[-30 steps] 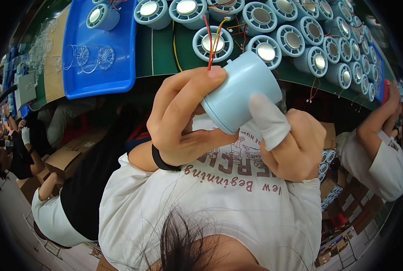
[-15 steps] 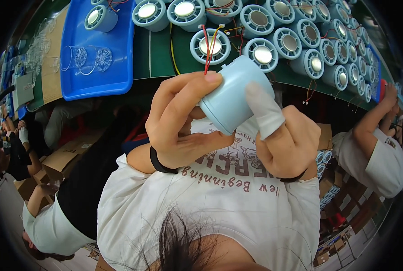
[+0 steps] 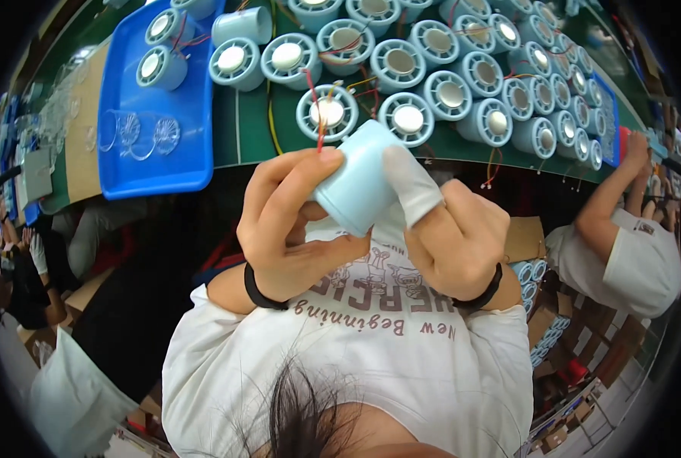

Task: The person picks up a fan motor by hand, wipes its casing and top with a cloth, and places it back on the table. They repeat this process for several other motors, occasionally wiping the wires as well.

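My left hand (image 3: 283, 217) is closed around a light blue cylindrical housing (image 3: 361, 177), held tilted in front of my chest. Its fingers reach over the far side and the thumb lies under the near rim. Red and yellow wires (image 3: 321, 122) rise beside my left fingertips. From the other side my right hand (image 3: 463, 244) is closed against the housing, its other fingers curled. A white finger cot (image 3: 411, 183) covers the finger that lies on the housing wall; my right thumb is hidden. Just beyond stands a similar housing (image 3: 327, 113) with a silver disc in its spoked end.
Many similar housings (image 3: 447, 93) crowd the green table (image 3: 241, 137), several with loose wires. At left a blue tray (image 3: 153, 187) holds housings and clear cups (image 3: 146, 133). One housing (image 3: 241, 27) lies on its side by the tray. Another person (image 3: 623, 252) works at right.
The view has shifted, so more of the tray and table shows. My hands still hold the housing, which has turned slightly; the covered finger now lies nearer its far end.
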